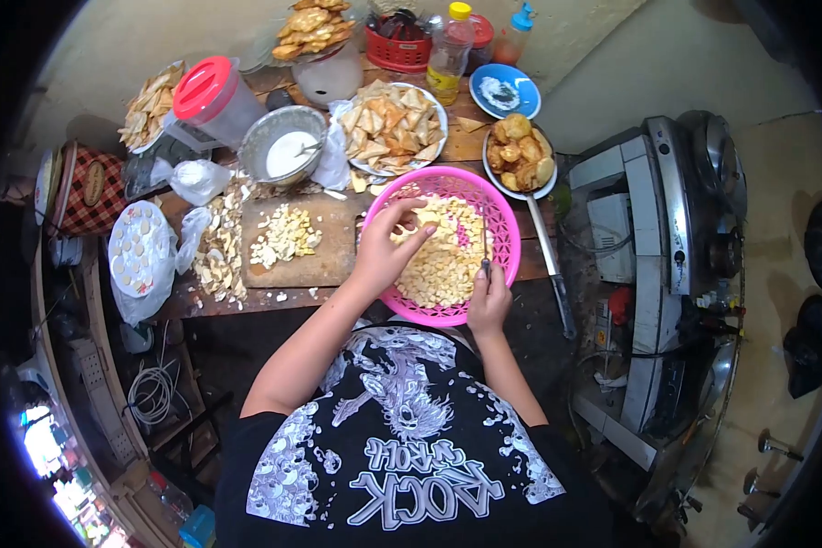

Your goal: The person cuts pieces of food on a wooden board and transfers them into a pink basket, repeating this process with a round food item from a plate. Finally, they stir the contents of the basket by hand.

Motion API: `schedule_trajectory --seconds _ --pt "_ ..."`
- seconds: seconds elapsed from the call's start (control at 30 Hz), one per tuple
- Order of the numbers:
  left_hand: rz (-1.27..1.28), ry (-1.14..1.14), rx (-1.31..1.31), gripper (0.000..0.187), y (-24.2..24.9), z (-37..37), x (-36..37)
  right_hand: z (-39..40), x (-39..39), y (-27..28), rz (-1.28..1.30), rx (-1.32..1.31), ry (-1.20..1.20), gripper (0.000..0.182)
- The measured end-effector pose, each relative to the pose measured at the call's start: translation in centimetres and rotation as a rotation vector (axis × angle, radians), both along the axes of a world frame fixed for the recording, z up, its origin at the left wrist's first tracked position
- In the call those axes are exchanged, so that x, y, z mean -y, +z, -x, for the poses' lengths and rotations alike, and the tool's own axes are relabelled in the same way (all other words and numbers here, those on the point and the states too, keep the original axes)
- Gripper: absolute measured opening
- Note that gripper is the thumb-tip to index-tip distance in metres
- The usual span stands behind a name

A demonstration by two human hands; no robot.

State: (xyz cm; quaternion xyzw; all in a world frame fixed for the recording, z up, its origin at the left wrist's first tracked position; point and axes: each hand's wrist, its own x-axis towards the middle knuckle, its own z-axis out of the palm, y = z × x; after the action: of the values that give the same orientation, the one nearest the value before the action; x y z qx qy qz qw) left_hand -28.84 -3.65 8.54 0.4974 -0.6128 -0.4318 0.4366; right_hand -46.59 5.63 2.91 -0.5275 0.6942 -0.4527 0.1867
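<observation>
A pink plastic basket [506,215] holds many small chopped pale-yellow pieces [440,274]. My left hand [385,248] is over the basket's left side, fingers curved and thumb apart from them, with nothing visible in its grasp. At the basket's right rim, my right hand [490,300] is closed around the dark handle of a knife [485,242], its thin blade pointing away from me over the pieces. To the left lies a wooden cutting board [324,260] with a heap of chopped pale pieces [285,236]. Peelings [217,247] are scattered beside the board.
Behind the basket stand a plate of folded triangular pastries [393,126] and a metal bowl of white liquid [285,146]. A long-handled strainer of fried food [521,155] is on the right, its handle [548,242] past the table edge. A red-lidded pitcher [212,96] stands back left.
</observation>
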Motion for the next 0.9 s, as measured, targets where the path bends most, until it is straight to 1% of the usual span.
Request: schedule_trajectory --seconds 0.03,0.07,0.13,0.17,0.2,0.27,0.3,0.37,0.4,0.47,0.5,0.53,0.6,0.7,0.8,0.83,0.9 --pt "-0.013 0.018 -0.015 0.032 -1.0 -1.5 -0.3 0.0 0.1 -0.2 -0.045 0.063 -0.003 0.016" --pt "-0.076 0.083 -0.072 0.032 -1.8 -3.0 -0.7 -0.4 0.3 0.6 -0.055 0.107 0.003 0.016" --pt "-0.193 0.212 -0.191 0.03 -3.3 -6.2 -1.6 -0.5 0.2 -0.6 -0.101 0.303 0.082 0.017" --pt "-0.205 0.294 -0.185 0.029 -4.0 -8.1 -2.0 -1.0 0.2 0.2 -0.192 0.441 0.145 0.019" --pt "-0.193 0.362 -0.21 0.031 -5.0 -10.0 -2.6 -2.0 0.2 1.0 -0.248 0.46 0.2 0.019" --pt "-0.249 0.551 -0.25 0.033 -6.4 -13.9 -3.8 -4.6 0.3 2.0 -0.364 0.494 0.312 0.02" --pt "-0.274 0.635 -0.259 0.033 -6.7 -15.7 -4.5 -6.1 0.3 2.1 -0.39 0.501 0.416 0.022" --pt "-0.359 0.787 -0.296 0.031 -6.3 -18.7 -5.6 -9.4 0.2 1.9 -0.437 0.375 0.587 0.028" --pt "-0.321 0.802 -0.319 0.031 -7.5 -20.6 -6.1 -11.0 0.2 1.4 -0.444 0.33 0.676 0.03" --pt "-0.339 0.806 -0.264 0.031 -8.1 -23.1 -6.8 -14.1 0.5 1.4 -0.446 0.268 0.834 0.034" --pt "-0.35 0.804 -0.253 0.032 -8.5 -24.0 -7.1 -15.4 0.8 1.6 -0.526 0.235 0.898 0.036" --pt "-0.361 0.801 -0.243 0.032 -8.7 -24.9 -7.1 -16.7 0.9 -0.3 -0.564 0.26 0.949 0.035" --pt "-0.382 0.828 -0.265 0.031 -8.9 -26.1 -7.4 -19.3 1.5 -3.2 -0.541 0.129 1.028 0.036" --pt "-0.418 0.901 -0.35 0.031 -9.6 -27.2 -7.8 -23.0 2.1 -4.3 -0.563 -0.024 1.05 0.035" --pt "-0.442 0.849 -0.401 0.031 -9.7 -27.9 -8.1 -25.8 2.5 -3.6 -0.654 -0.069 1.014 0.038" --pt "-0.415 0.848 -0.428 0.031 -10.1 -28.2 -8.1 -26.4 2.5 -2.9 -0.68 -0.105 0.979 0.039" --pt "-0.369 0.864 -0.29 0.033 -11.0 -28.6 -8.4 -26.8 2.3 -2.9 -0.699 -0.13 0.912 0.039"
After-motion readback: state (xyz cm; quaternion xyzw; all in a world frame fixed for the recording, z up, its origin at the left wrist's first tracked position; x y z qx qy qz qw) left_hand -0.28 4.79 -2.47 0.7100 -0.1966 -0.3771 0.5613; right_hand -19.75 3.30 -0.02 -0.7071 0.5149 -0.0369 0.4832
